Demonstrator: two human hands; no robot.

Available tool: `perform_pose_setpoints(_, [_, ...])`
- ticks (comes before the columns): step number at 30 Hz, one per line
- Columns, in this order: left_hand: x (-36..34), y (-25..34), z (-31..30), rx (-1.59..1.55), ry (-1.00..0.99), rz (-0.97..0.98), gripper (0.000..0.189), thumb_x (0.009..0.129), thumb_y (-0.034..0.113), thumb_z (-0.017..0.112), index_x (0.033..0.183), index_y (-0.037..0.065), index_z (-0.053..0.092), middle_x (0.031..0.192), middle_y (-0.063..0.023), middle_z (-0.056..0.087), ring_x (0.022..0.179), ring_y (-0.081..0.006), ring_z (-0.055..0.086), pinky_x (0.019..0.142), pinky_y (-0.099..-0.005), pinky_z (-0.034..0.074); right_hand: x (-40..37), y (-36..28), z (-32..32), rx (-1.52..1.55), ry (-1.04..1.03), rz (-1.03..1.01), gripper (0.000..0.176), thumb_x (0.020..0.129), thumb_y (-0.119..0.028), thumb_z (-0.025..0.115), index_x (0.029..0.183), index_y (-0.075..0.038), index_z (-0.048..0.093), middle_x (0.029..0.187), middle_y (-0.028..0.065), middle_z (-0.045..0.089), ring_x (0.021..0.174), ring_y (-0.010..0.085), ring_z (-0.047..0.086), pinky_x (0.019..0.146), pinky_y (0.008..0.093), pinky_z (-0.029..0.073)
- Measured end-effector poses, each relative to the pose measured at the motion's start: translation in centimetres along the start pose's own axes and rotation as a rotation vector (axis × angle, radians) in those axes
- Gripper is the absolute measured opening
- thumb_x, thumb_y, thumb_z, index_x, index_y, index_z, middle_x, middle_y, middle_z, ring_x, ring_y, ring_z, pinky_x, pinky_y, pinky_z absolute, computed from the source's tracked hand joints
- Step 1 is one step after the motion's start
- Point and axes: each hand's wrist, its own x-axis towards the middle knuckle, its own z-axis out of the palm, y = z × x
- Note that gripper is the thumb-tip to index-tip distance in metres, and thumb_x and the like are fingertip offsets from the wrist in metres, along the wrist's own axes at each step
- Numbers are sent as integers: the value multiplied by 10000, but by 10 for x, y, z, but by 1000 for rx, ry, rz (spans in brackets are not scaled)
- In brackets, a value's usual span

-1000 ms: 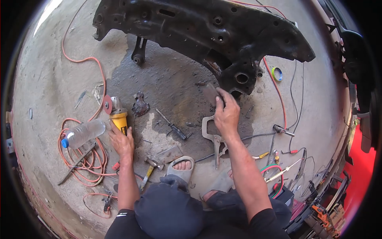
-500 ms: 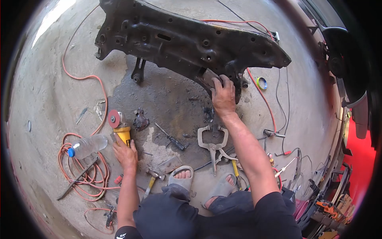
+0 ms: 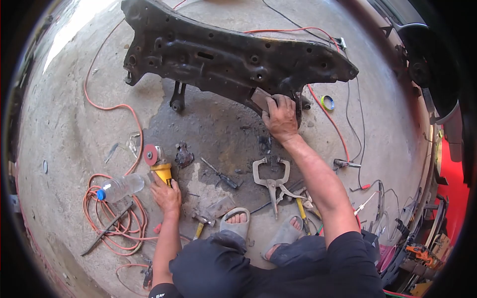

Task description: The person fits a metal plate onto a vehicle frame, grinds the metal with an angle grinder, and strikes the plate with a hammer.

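Note:
My left hand [image 3: 167, 194] is wrapped round the yellow body of an angle grinder [image 3: 163, 174], low over the floor at the left. Its reddish disc [image 3: 150, 155] points away from me. With my right hand [image 3: 282, 119] I hold a flat metal plate [image 3: 260, 99] against the near edge of a large black car subframe [image 3: 228, 62]. My fingers lie over the plate's right end and hide part of it. The subframe stretches across the far side, with holes and a bracket [image 3: 177, 97] hanging from it.
A locking C-clamp [image 3: 272, 186], a screwdriver [image 3: 219, 174] and a hammer [image 3: 202, 218] lie near my feet. A water bottle [image 3: 120, 188] lies by a coiled orange hose [image 3: 141, 218]. A roll of tape [image 3: 327, 103] and cables are at the right, with more tools beyond.
The view has shifted slightly, so most floor items appear lower and further right. The plate under my right hand sits at a slightly different angle. Both hands keep their holds.

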Motion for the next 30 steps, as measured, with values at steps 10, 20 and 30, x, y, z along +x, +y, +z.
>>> perform_pose_setpoints(10, [0,0,1,-16,9,1,906,884,317,711,1622,33,270,1228,-279,544,1146,-453,538,1002,-541,458,-8,0,18,-41,11,-8,454,838,-149,709,1280,-60,656,1258,132,629,1173,314,585,997,459,437])
perform_pose_setpoints(20, [2,2,-4,-31,-28,-18,894,892,309,704,1622,27,272,1232,-281,548,1139,-452,543,1011,-532,453,-3,1,17,-29,-8,-9,435,842,-125,707,1271,-68,670,1222,118,621,1155,312,583,980,462,442])
perform_pose_setpoints(30, [2,1,-4,-16,1,0,896,887,315,704,1621,30,276,1234,-281,548,1133,-455,552,998,-536,464,-6,0,19,-6,-32,49,529,790,-128,798,1295,-90,649,1250,118,605,1188,320,563,1009,465,434])
